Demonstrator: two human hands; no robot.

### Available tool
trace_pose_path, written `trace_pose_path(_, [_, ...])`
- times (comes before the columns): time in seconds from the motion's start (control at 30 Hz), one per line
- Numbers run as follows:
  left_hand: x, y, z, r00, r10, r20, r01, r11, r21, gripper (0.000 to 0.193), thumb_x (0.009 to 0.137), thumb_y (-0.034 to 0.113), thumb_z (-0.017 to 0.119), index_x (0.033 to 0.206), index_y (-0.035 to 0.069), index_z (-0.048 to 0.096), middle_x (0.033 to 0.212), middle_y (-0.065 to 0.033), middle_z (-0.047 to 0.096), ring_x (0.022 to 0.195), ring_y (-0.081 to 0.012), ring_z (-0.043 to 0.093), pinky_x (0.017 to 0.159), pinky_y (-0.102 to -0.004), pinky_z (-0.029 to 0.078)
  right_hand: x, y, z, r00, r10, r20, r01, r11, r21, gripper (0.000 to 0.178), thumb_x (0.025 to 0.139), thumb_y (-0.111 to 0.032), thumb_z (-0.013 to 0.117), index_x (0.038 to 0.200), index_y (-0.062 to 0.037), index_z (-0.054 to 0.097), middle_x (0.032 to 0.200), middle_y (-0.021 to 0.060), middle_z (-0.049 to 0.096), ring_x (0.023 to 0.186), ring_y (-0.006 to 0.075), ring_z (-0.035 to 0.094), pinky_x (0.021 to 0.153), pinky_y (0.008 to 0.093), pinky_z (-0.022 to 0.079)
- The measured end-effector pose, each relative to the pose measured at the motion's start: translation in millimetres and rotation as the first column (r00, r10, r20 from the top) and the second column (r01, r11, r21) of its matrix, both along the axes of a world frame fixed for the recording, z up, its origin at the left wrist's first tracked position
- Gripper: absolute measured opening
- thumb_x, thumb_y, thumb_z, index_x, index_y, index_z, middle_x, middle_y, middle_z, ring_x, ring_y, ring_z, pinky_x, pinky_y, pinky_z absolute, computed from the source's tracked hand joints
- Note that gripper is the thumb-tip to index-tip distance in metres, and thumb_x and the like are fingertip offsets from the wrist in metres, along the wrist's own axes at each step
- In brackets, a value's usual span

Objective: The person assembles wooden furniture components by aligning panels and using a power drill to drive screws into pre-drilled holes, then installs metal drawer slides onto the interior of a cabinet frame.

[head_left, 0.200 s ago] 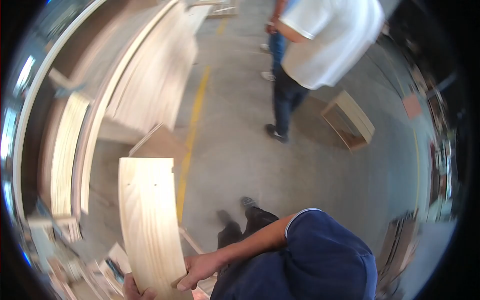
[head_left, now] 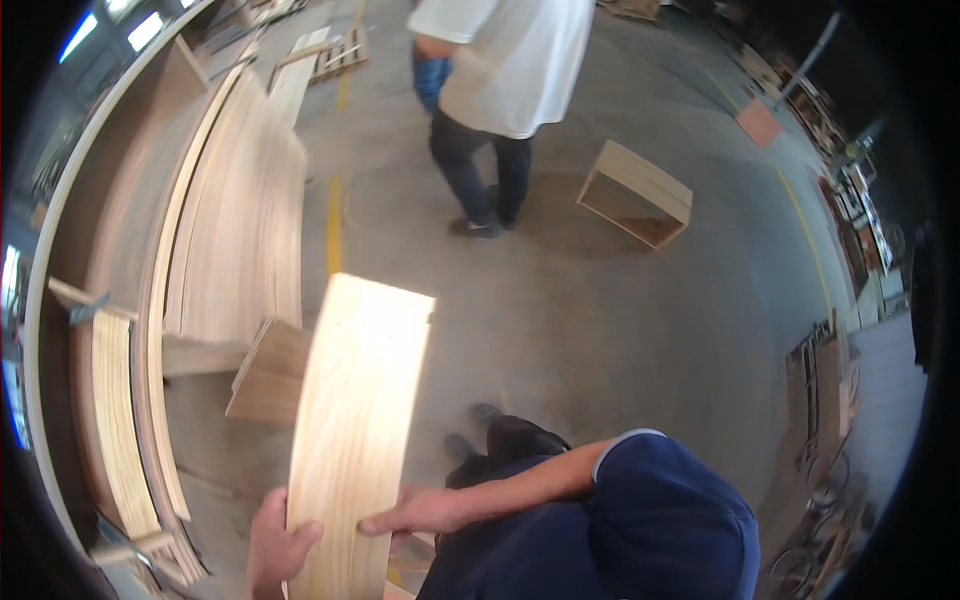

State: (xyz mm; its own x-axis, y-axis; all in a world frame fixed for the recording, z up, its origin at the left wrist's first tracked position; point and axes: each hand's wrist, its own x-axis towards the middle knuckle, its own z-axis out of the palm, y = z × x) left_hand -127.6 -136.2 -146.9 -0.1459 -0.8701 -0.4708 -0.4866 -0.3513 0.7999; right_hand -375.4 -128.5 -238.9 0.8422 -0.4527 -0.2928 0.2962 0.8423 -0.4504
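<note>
A long, pale wooden board (head_left: 362, 400) stretches away in front of me, held between both hands. Closed on its left edge is my left hand (head_left: 278, 548), the thumb lying over the top face. My right hand (head_left: 418, 510) grips the opposite edge, also with its thumb on top. The fingers beneath the board are hidden. A small notch shows near the board's far right corner.
Large wooden panels (head_left: 240, 220) stand along the left, with brown boards (head_left: 272, 370) leaning beside them. A person in a white shirt (head_left: 515, 65) stands ahead. An open wooden box (head_left: 640, 190) sits on the floor (head_left: 620, 370) at the right.
The board has shifted to the right and a little upward in view, both hands still on it. My view has swung, so the person and the box appear farther left and higher.
</note>
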Motion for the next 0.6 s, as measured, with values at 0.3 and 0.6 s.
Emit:
trace_pose_path(0.3, [-131.7,-142.0,-69.9,0.995,-0.084,-0.044,0.062,0.93,-0.362,0.056,0.086,0.0,0.064,0.138,-0.001,0.045,0.114,-0.0105,0.06,0.101,-0.0169,0.058,0.089,-0.0309,0.048,-233.7,-126.9,-130.7,0.625,-0.761,-0.173,0.78,0.616,0.107,0.05,0.097,-0.019,0.064,0.14,0.0006,0.046,0.133,0.0158,0.058,0.113,0.0278,0.062,0.083,0.0335,0.06])
trace_pose_path(0.6, [-227.9,-111.8,-321.1,0.899,-0.272,0.343,0.211,0.955,0.207,0.037,0.096,0.025,0.063,0.125,0.001,0.059,0.109,-0.0112,0.068,0.099,-0.0225,0.062,0.089,-0.04,0.049,-589.5,-243.7,-366.6,0.189,-0.874,-0.447,0.971,0.1,0.216,0.04,0.098,-0.023,0.063,0.134,-0.0091,0.052,0.125,0.0115,0.059,0.107,0.0271,0.06,0.078,0.0414,0.057])
